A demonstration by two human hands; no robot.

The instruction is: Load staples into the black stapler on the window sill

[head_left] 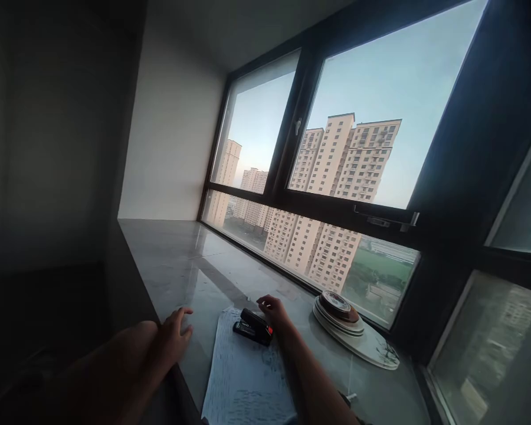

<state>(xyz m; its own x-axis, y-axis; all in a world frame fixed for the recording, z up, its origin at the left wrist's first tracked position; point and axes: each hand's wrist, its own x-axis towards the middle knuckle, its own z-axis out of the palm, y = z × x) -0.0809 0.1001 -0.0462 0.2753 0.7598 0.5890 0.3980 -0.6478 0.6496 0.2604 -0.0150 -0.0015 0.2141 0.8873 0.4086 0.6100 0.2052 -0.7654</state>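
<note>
A black stapler (pixel 252 326) with a red mark lies on a sheet of handwritten paper (pixel 243 378) on a grey stone window ledge (pixel 177 254). My right hand (pixel 275 313) rests just right of the stapler, fingers curled beside its top end and touching it. My left hand (pixel 176 333) lies flat on the ledge left of the paper, fingers spread, holding nothing.
A stack of round plates (pixel 354 336) with a small brown dish on top sits to the right by the window (pixel 318 177). The ledge drops off at its left edge into a dark room. A white wall closes the far left end.
</note>
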